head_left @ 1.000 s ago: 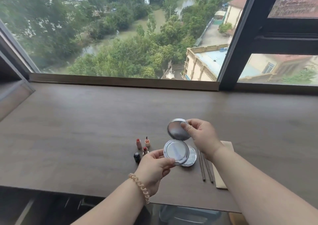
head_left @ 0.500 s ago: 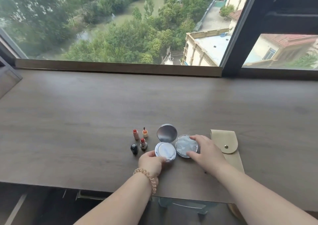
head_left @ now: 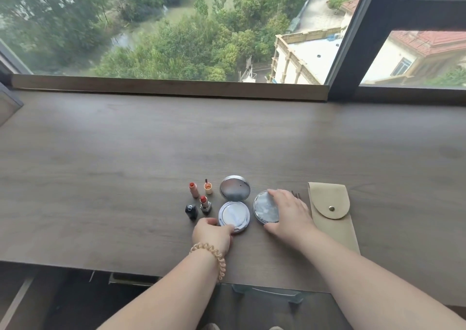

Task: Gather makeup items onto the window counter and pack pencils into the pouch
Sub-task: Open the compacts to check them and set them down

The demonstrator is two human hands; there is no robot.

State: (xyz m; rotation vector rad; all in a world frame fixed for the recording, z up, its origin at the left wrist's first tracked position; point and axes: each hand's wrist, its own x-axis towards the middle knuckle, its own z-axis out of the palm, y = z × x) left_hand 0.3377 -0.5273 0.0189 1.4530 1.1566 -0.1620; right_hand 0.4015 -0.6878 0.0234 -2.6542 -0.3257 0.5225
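Observation:
An open silver compact lies on the wooden window counter, its mirror lid tipped up behind it. My left hand grips the compact's front edge. A second round silver case lies to its right under the fingers of my right hand. Dark pencil tips stick out behind my right hand; the rest of the pencils is hidden. A beige snap pouch lies flat at the right, its flap closed.
Left of the compact stand three uncapped lipsticks and a black cap. The window sill ledge runs along the back. The counter's front edge is near my forearms.
The open compact came down from the air onto the counter with my left hand on it. My right hand left the lid and landed on the second round case. The view tilted down.

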